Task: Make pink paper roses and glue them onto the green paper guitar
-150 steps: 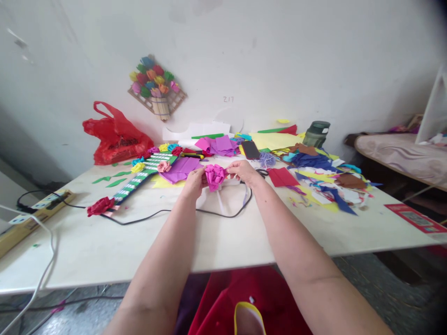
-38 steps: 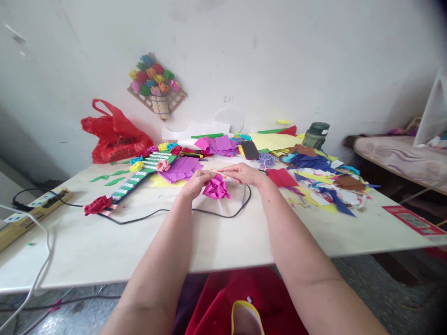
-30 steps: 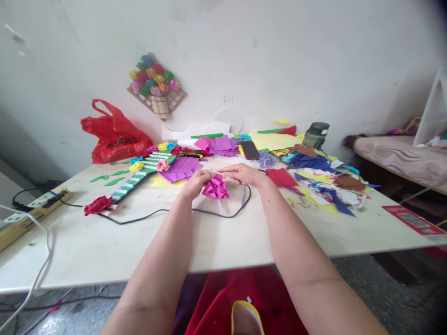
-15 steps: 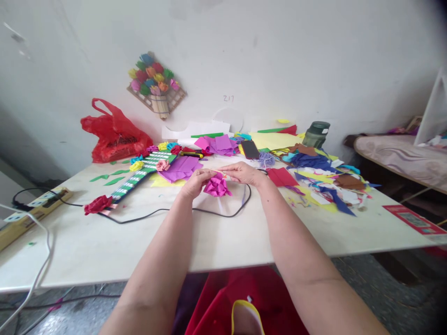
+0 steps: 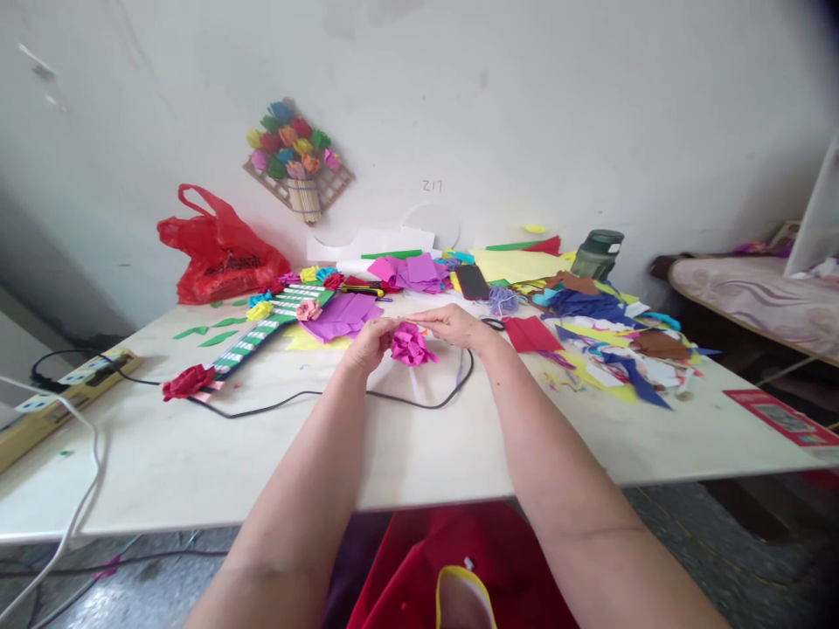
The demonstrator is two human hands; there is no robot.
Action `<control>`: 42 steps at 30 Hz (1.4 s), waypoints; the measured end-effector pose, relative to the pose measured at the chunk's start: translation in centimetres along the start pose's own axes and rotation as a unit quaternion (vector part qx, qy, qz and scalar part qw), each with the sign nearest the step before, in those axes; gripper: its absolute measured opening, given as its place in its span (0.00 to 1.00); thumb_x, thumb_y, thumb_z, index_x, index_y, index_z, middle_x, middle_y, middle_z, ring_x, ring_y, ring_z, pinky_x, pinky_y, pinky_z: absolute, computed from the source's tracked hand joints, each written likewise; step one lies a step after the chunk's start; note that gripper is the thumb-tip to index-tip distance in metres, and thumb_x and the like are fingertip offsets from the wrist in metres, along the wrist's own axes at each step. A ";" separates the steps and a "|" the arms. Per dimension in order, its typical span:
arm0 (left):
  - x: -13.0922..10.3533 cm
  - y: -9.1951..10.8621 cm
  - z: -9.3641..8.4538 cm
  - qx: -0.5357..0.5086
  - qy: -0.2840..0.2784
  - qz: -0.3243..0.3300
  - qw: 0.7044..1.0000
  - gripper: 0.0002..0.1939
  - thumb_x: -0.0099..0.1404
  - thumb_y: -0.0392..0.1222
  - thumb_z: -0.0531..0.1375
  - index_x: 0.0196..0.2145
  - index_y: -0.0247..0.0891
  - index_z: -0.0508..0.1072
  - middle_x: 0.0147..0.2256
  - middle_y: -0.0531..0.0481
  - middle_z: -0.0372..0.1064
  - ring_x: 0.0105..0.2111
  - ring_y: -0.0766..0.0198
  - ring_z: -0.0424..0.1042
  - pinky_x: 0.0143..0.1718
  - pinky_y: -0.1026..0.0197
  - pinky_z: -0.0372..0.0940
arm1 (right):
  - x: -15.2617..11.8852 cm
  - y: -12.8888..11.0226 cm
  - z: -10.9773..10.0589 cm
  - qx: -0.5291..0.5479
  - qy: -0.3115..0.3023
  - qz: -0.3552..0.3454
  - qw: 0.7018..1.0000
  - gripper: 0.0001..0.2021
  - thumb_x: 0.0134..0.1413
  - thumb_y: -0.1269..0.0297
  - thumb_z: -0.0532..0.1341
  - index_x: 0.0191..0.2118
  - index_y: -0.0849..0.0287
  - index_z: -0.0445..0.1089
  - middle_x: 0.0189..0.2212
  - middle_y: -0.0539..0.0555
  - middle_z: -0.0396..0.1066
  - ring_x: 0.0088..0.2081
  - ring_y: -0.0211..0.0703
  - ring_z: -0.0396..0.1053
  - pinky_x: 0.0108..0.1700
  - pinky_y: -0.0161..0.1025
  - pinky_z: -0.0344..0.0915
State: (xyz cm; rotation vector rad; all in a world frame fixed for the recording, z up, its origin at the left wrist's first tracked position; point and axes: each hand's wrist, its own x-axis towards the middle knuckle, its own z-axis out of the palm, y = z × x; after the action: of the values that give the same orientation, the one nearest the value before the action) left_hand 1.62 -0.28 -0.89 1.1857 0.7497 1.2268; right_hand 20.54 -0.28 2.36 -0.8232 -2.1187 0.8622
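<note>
Low over the middle of the table, a crumpled magenta paper flower (image 5: 412,345) hangs between my hands. My left hand (image 5: 375,343) is closed at the flower's left side, its fingers curled around the edge and stem area. From the other side, my right hand (image 5: 452,325) reaches in with its fingers pressed together, their tips meeting the left fingertips just above the flower. What the right fingertips pinch is too small and partly hidden. Beneath the hands, a black cable (image 5: 419,404) loops across the table.
To the left lies a green-and-white striped paper piece (image 5: 262,330) with paper roses, near a red plastic bag (image 5: 226,253). Purple paper sheets (image 5: 344,314), a phone (image 5: 472,282) and a dark bottle (image 5: 596,253) stand behind. Paper scraps (image 5: 609,332) cover the right; a power strip (image 5: 79,393) is at left.
Both hands stay together over the flower with only slight finger movement. An orange-yellow strip seen between the fingertips before is now mostly hidden. The whole view has shifted slightly.
</note>
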 end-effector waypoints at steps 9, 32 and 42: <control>0.0 0.0 0.1 0.016 0.007 0.002 1.000 0.09 0.47 0.42 0.64 0.21 0.32 0.72 0.17 0.52 0.63 0.16 0.72 0.59 0.18 0.66 0.50 | 0.0 -0.1 -0.1 -0.067 0.006 0.002 0.998 0.16 0.50 0.70 0.59 0.46 0.54 0.75 0.44 0.52 0.75 0.47 0.44 0.72 0.54 0.42 0.63; -0.2 0.2 0.2 0.042 -0.021 0.024 0.999 0.11 0.46 0.43 0.65 0.18 0.32 0.71 0.16 0.52 0.63 0.16 0.72 0.58 0.19 0.66 0.49 | -0.2 -0.8 0.0 -0.029 0.011 0.038 0.999 0.17 0.49 0.67 0.57 0.45 0.61 0.76 0.29 0.53 0.75 0.32 0.37 0.68 0.36 0.33 0.63; -0.2 0.1 0.3 0.059 -0.020 0.031 0.998 0.10 0.47 0.43 0.65 0.20 0.31 0.74 0.17 0.51 0.66 0.17 0.71 0.61 0.20 0.66 0.52 | 0.1 -0.9 0.5 -0.055 0.040 0.043 0.997 0.18 0.51 0.54 0.56 0.28 0.66 0.75 0.16 0.46 0.59 0.23 0.33 0.56 0.30 0.33 0.55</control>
State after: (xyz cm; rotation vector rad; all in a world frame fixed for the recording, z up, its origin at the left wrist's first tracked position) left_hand 1.79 -0.54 -0.71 1.3353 0.7685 1.2202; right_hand 19.83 -0.84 2.83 -0.9968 -2.0875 0.7495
